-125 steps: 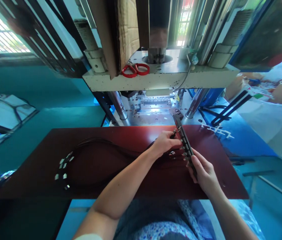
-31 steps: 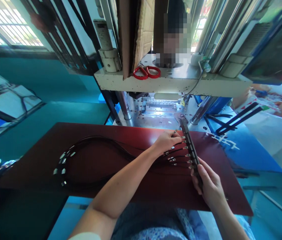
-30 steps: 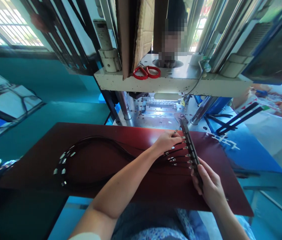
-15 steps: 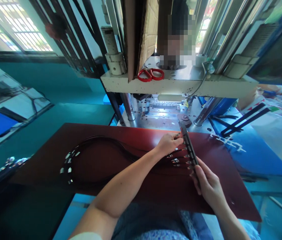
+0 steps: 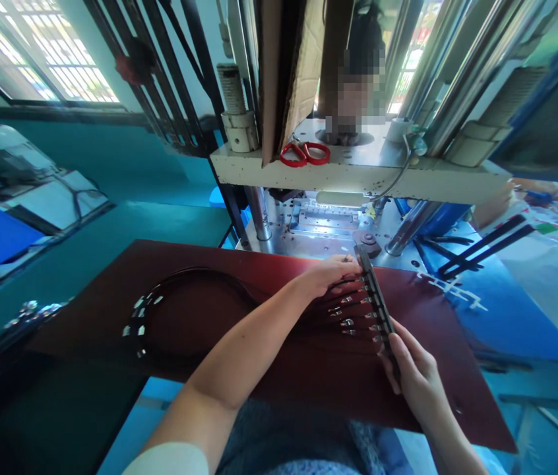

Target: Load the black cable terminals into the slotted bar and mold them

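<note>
Fingers of the left hand (image 5: 329,274) are drawn together in a pinch, with what looks like a small metal cable end (image 5: 347,259) between them, though most of it is hidden. Just to their right is the dark bar (image 5: 378,302), held at a tilt above the bench (image 5: 450,330). Its long axis runs away from the person, the far end leaning left towards the press (image 5: 328,245). The left fingertips are at the left edge near that far end, but whether they touch it I cannot tell. The right hand (image 5: 415,366), fingers closed round the near end, is nearer the body. Between them, black cables (image 5: 229,278) reach the bar's left edge, roughly crosswise to its length.
</note>
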A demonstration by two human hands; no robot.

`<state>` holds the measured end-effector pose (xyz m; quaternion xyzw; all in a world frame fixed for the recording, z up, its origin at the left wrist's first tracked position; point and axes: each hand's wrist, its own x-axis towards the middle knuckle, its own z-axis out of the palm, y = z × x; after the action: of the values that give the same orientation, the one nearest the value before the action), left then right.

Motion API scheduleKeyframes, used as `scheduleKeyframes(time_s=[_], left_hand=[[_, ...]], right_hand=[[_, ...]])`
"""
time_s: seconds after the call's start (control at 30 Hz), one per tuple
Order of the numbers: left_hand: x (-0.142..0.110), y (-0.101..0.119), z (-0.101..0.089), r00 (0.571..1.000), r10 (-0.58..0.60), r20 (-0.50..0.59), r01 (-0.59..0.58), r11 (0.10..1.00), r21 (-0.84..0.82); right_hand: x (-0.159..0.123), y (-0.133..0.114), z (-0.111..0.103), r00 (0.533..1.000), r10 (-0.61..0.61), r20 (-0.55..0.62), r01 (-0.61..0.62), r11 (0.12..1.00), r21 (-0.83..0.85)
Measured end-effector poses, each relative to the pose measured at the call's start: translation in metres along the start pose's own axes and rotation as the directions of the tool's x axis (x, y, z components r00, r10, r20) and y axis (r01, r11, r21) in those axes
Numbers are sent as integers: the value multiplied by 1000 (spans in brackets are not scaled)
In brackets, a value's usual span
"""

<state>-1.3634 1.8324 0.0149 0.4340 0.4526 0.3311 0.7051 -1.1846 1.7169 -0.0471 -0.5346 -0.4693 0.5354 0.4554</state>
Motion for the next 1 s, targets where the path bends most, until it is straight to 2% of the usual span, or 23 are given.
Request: scheduleKeyframes(time_s=[0.17, 0.37, 0.43, 0.53, 0.6, 0.73, 0.8, 0.93, 1.0], left_hand=[[5, -2, 3, 999, -38, -16, 38, 999, 15], [10, -10, 13, 997, 47, -66, -38, 991, 128], [8, -11, 9, 994, 77, -74, -73, 995, 62], [3, -11, -1, 984, 138, -116, -156, 975, -160], [1, -12, -8, 979, 177, -105, -199, 944, -262], [2, -19, -13, 961, 261, -86, -275, 906, -322], [4, -23, -13, 964, 242, -114, -266, 914, -308], [7, -24, -10, 983, 105, -147, -139, 960, -243], [8, -20, -8, 987, 83, -139, -111, 971, -210]], right_hand=[[-1, -5, 4, 1000, 7, -21, -8, 1000, -14], [-1, -6, 6, 998, 15, -56, -15, 1000, -2], [1, -3, 3, 999, 9, -46, -8, 1000, 3], [2, -1, 1, 1000, 0, -24, 1, 1000, 14], [2, -1, 0, 1000, -5, -29, 6, 1000, 17], [1, -1, -1, 999, -13, -46, 13, 1000, 12], [1, -1, -1, 999, -8, -44, 9, 1000, 16], [2, 2, -4, 1000, -2, -21, 3, 1000, 15], [3, 2, -5, 1000, 2, -11, -2, 1000, 15]])
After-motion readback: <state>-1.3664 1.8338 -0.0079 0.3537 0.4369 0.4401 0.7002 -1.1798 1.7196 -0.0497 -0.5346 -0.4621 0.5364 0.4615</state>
